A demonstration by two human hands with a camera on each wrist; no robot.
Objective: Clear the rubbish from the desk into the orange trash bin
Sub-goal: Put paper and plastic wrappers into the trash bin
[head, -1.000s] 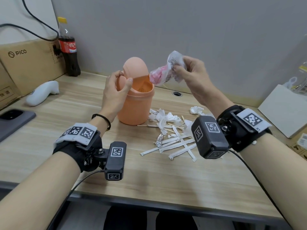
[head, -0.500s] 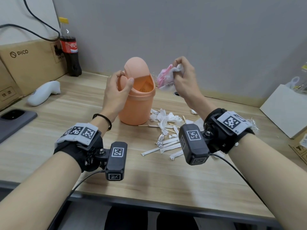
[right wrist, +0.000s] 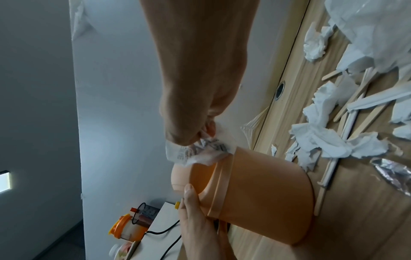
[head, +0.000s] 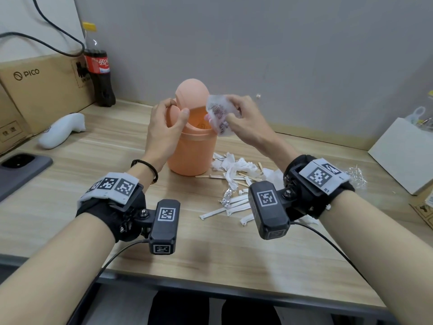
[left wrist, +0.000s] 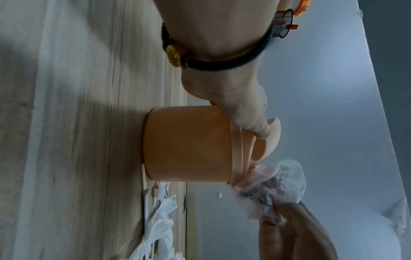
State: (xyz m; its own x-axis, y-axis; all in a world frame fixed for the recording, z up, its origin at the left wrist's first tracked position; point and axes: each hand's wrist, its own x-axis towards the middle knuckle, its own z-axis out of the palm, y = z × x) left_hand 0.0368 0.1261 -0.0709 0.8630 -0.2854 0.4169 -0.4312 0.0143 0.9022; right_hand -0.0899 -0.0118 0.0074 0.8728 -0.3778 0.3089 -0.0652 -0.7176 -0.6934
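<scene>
The orange trash bin (head: 192,151) (left wrist: 189,147) (right wrist: 258,197) stands mid-desk with its domed swing lid (head: 193,90) tipped back. My left hand (head: 167,127) (right wrist: 195,219) grips the lid and rim, thumb on the flap edge. At the bin's mouth my right hand (head: 243,123) (right wrist: 189,112) pinches a crumpled white and pink plastic wrapper (head: 218,116) (left wrist: 273,186) (right wrist: 200,153); the wrapper's lower end touches the rim. Torn tissues (head: 234,167), wooden sticks (head: 243,181), paper sleeves (head: 225,209) and a foil scrap (head: 226,198) lie on the desk to the right of the bin.
A cola bottle (head: 98,71) and a cardboard box (head: 44,90) stand at the back left. A white controller (head: 62,133) and a dark phone (head: 21,170) lie on the left. A white box (head: 403,156) sits at the right edge, crinkled clear plastic (head: 356,174) beside it.
My right hand has carried the wrapper leftward and down from beside the bin to its open mouth. My left hand has kept its hold on the lid.
</scene>
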